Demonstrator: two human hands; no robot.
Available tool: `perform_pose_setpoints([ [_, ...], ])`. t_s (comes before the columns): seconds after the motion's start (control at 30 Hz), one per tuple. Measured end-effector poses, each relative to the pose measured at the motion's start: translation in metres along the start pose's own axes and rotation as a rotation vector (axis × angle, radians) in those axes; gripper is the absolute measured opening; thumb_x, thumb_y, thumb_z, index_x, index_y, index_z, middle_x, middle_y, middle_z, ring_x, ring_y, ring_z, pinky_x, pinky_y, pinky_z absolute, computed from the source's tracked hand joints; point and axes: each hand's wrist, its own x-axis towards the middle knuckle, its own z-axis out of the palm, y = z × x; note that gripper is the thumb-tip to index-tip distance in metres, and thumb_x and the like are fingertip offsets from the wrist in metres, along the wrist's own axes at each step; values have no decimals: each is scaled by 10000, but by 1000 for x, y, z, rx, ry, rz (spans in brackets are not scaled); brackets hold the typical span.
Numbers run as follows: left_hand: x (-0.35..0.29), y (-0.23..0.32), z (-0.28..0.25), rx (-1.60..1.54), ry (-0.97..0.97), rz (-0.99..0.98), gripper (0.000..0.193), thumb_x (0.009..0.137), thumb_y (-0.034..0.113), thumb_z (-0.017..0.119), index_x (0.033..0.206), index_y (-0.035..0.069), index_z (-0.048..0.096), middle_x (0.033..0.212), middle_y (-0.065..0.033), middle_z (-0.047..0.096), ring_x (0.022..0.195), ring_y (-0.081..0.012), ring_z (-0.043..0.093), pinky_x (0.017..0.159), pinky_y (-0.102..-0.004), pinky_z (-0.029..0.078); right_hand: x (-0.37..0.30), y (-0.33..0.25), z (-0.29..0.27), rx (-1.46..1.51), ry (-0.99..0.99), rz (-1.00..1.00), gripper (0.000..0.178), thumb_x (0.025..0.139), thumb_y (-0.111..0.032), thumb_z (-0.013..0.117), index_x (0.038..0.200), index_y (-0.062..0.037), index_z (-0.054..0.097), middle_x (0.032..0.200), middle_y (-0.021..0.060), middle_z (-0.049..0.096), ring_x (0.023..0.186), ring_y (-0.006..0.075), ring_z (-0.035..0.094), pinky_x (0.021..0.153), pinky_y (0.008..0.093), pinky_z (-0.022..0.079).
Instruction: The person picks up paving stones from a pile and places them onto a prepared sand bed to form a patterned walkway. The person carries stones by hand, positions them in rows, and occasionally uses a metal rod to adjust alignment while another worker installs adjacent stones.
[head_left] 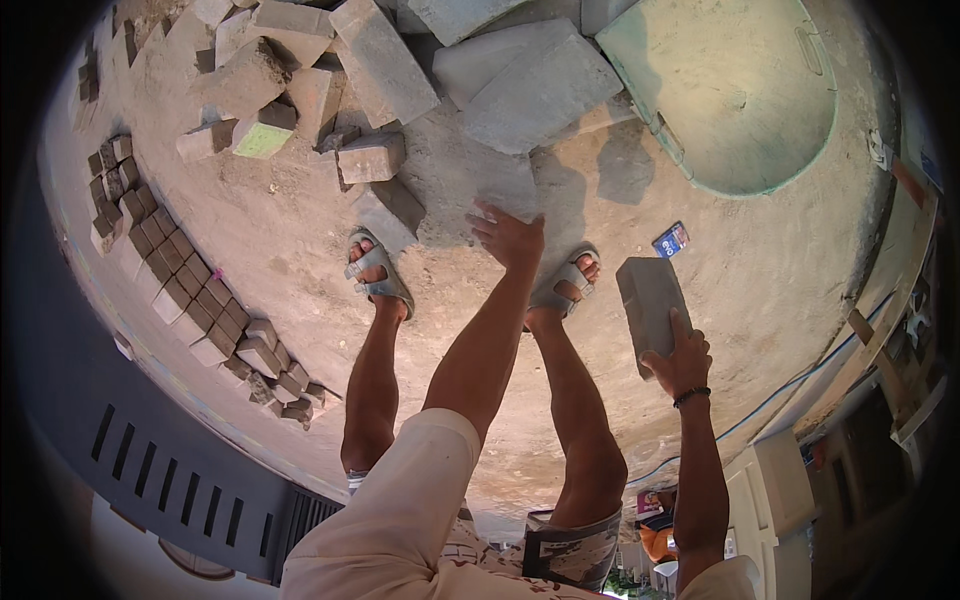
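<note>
A grey rectangular concrete block (pixel 650 305) is gripped along its lower end by my right hand (pixel 682 358), off to the right of my feet. Between my feet, my left hand (pixel 508 235) is stretched forward, fingers apart and holding nothing. Its fingertips are over a grey dusty patch (pixel 480 190) of ground; whether they touch it I cannot tell. A large flat concrete slab (pixel 545 90) lies just beyond that hand. Closer to my left foot, a smaller grey block (pixel 392 212) rests tilted on the ground, with another block (pixel 371 157) behind it.
A jumble of loose concrete blocks (pixel 290 35) covers the far left. At the far right is a round, pale green metal pan (pixel 740 100). Stacked pavers (pixel 185 270) line the left side. A small blue packet (pixel 670 239) lies near my right foot.
</note>
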Motion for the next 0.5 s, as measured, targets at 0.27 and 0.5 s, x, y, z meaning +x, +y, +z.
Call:
perform_pose_setpoints([
  [0.27, 32, 7, 52, 29, 289, 37, 1264, 586, 429, 812, 1416, 4, -41, 1249, -311, 277, 1124, -448, 343, 968, -520, 315, -97, 143, 136, 86, -377, 274, 963, 545, -497, 718, 1386, -188, 363, 1109, 306, 509, 1044, 433, 532, 893, 494, 440],
  [0.5, -10, -11, -37, 270, 222, 180, 1145, 545, 392, 778, 1402, 3, 126, 1143, -254, 357, 1033, -403, 387, 939, -483, 334, -206, 156, 193, -17, -797, 337, 750, 751, -617, 517, 1398, -288, 329, 1213, 283, 510, 1131, 408, 505, 984, 469, 381],
])
